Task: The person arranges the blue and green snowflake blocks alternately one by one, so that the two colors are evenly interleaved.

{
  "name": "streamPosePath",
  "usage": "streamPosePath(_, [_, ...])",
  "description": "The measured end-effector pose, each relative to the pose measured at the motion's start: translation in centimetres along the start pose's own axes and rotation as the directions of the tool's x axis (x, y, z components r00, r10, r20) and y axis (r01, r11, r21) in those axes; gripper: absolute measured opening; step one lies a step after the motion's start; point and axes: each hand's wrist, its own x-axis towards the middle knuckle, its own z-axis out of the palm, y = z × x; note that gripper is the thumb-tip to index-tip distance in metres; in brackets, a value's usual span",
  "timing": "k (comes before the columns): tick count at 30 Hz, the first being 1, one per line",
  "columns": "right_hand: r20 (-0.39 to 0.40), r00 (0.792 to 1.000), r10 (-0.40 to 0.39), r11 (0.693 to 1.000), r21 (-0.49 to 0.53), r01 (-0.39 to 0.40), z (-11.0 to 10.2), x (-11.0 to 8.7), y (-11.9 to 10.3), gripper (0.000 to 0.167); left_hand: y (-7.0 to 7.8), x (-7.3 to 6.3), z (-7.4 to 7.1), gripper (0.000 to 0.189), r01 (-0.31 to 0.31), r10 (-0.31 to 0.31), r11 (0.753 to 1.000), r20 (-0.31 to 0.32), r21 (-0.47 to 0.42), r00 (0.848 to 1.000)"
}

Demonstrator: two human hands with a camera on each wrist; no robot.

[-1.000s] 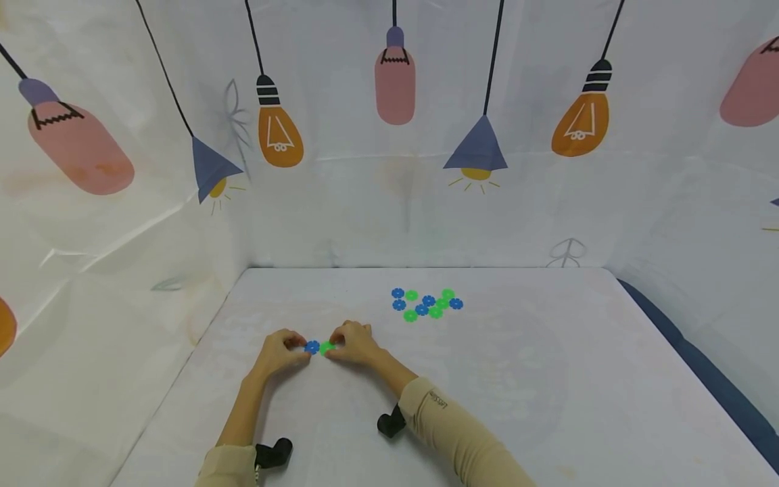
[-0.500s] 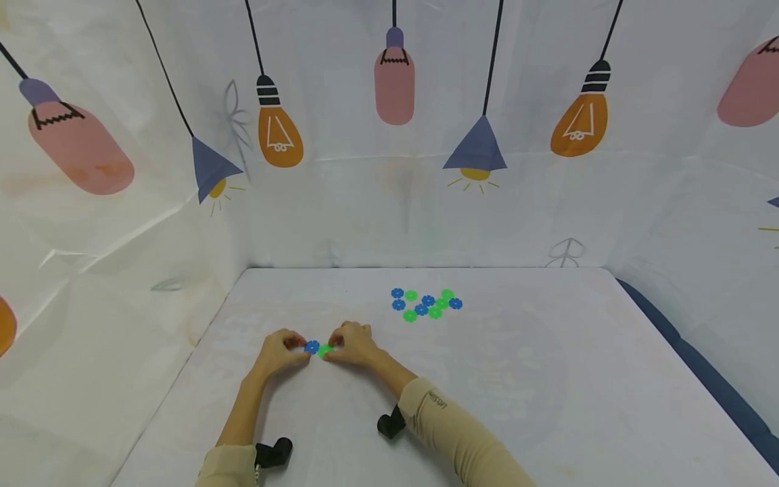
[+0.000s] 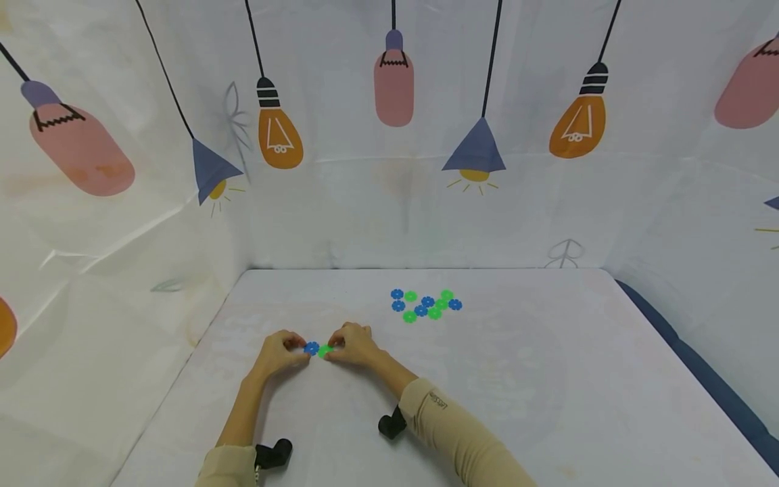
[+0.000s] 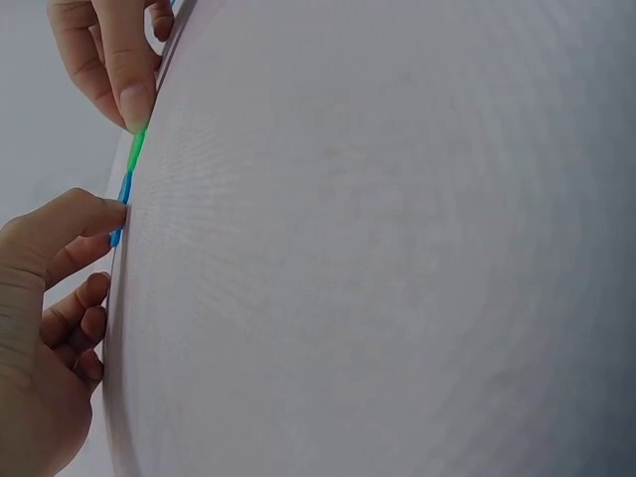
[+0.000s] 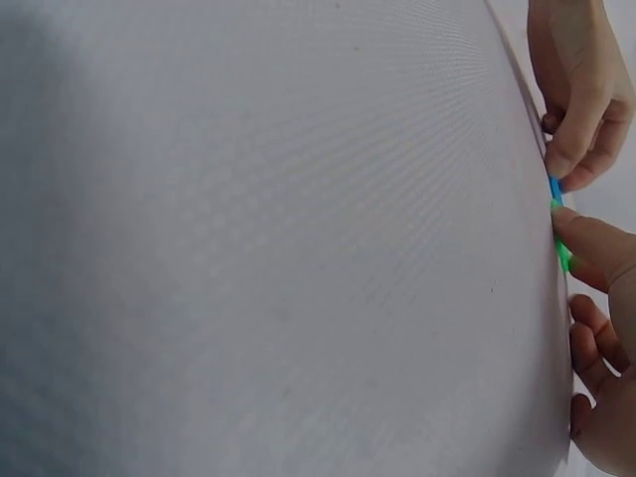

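Observation:
A blue flower-shaped disc (image 3: 312, 348) and a green flower-shaped disc (image 3: 324, 351) lie edge to edge, low at the white table. My left hand (image 3: 281, 353) pinches the blue disc between thumb and forefinger from the left. From the other side, my right hand (image 3: 353, 344) pinches the green disc, covering part of it. Seen edge-on in the left wrist view, the green disc (image 4: 137, 149) meets the blue disc (image 4: 121, 204) in one line. In the right wrist view, fingers overlap most of both discs.
Several more blue and green discs (image 3: 428, 305) lie scattered on the white table (image 3: 517, 379) towards its back. A white cloth wall (image 3: 341, 203) printed with lamps rises behind the far edge. Black wrist mounts (image 3: 274, 453) stick out below both hands.
The green disc in my right hand has shifted very slightly left, closer against the blue one. My left hand holds its place.

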Motion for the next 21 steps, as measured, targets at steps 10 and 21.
streamPosePath(10, [-0.001,1.000,0.001,1.000,-0.012,-0.001,-0.07,-0.18,-0.12,0.026,-0.24,0.03,0.11,0.025,-0.015,0.015,1.000,0.001,-0.006,1.000])
streamPosePath(21, [-0.002,1.000,0.005,1.000,-0.005,-0.006,-0.04,-0.11,-0.18,0.024,-0.17,0.18,0.07,0.023,-0.018,0.018,1.000,0.000,0.002,1.000])
